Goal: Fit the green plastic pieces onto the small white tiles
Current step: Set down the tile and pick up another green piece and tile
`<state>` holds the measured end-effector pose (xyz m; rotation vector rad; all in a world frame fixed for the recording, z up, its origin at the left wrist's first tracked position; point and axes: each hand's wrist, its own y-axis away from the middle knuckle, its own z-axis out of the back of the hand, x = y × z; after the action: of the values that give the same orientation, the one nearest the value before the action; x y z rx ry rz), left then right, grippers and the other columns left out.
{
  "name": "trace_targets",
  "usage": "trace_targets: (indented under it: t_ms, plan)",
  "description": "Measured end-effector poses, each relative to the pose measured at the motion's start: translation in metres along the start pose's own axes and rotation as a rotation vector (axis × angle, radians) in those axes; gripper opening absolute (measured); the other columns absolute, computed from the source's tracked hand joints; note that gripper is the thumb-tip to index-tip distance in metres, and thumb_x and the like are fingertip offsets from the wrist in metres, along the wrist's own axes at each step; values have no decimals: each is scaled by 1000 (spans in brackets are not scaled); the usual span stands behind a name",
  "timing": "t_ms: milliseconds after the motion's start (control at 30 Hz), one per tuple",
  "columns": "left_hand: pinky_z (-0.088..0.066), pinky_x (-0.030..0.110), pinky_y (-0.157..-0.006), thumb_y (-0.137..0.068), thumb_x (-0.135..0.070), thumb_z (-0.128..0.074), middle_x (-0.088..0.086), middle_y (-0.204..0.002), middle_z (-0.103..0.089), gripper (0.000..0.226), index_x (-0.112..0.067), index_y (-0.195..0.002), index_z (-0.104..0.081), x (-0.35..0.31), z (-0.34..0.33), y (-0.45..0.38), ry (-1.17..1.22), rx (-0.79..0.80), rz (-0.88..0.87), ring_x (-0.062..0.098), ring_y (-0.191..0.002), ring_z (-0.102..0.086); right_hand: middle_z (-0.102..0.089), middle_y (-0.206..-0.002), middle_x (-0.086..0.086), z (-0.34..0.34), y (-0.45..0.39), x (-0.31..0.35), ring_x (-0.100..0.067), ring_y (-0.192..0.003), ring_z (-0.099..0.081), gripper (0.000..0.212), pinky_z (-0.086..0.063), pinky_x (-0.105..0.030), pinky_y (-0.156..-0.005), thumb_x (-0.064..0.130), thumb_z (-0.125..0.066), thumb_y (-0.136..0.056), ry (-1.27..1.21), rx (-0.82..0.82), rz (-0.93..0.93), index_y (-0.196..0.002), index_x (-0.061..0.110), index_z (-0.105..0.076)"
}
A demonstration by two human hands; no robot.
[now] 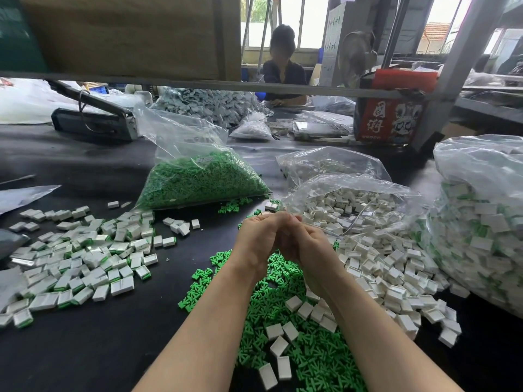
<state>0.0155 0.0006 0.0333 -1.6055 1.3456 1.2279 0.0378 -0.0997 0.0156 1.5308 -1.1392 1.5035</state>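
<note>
I have both hands raised over the green pieces (283,332), the loose heap on the dark tabletop (99,355) that I take as my landmark. The left hand (259,239) and right hand (308,250) are pressed together just above the heap's far edge, fingers curled inward, and whatever they are working on is hidden between them; I cannot tell if a tile or a green piece is held there. I judge the green pieces light, stiff and a bit slick, small enough to skid away, so I would pinch one by its outer edges and press it straight into a tile's open side. The white tiles (376,270) spill right of the heap from an open bag (353,199), and a few lie on top of the heap itself; they look hollow, hard and light, best held by the short sides. Left of the heap lies a spread of finished tiles (85,261) showing green edges. Beyond the heap sits a full bag of green pieces (198,182), and far right a big bag of finished ones (481,222). Nothing blocks my reach; only the mixed-in tiles clutter the picking. Another person (284,66) sits across the bench.
</note>
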Motion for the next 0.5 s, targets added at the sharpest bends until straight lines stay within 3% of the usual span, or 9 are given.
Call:
trace_targets:
  t_ms: [67, 200, 300, 367, 500]
  plan:
    - [-45, 25, -44, -86, -6, -62, 22, -72, -59, 21, 11, -93, -72, 0, 0, 1, -3, 3, 0, 23, -44, -51, -46, -49, 9, 0, 0, -1, -5, -46, -40, 55, -33, -21, -49, 35, -49, -100, 15, -8, 7, -89, -19, -60]
    - [-45, 28, -50, -88, -10, -60, 25, -78, -57, 28, 16, -96, -68, -1, 1, -1, -20, -2, -4, 24, -48, -50, -45, -48, 9, -2, 1, 1, -5, -45, -39, 47, -33, -20, -48, 38, -49, -98, 15, -22, 19, -65, 7, -58]
    - [-43, 36, -62, -91, -12, -56, 18, -69, -58, 31, 18, -94, -64, -3, 5, -3, -44, 16, 8, 23, -54, -50, -42, -51, 4, -2, 1, 5, -8, -46, -36, 53, -32, -19, -48, 51, -48, -92, -9, 13, -4, -72, 2, -56]
    - [-49, 30, -59, -92, -8, -52, 10, -64, -61, 21, 6, -85, -67, -5, 11, -4, -13, 75, 20, 18, -53, -55, -38, -50, 3, -1, 0, 7, -8, -44, -31, 55, -28, -19, -44, 54, -44, -93, -50, 41, -17, -66, 7, -50]
    - [-57, 24, -64, -90, -4, -59, 10, -80, -73, 15, -1, -95, -73, -9, 21, -5, 54, 196, 16, 16, -64, -69, -38, -55, 0, 5, -2, 10, -11, -47, -31, 49, -22, -26, -48, 53, -40, -94, -202, 57, -99, -67, 13, -48]
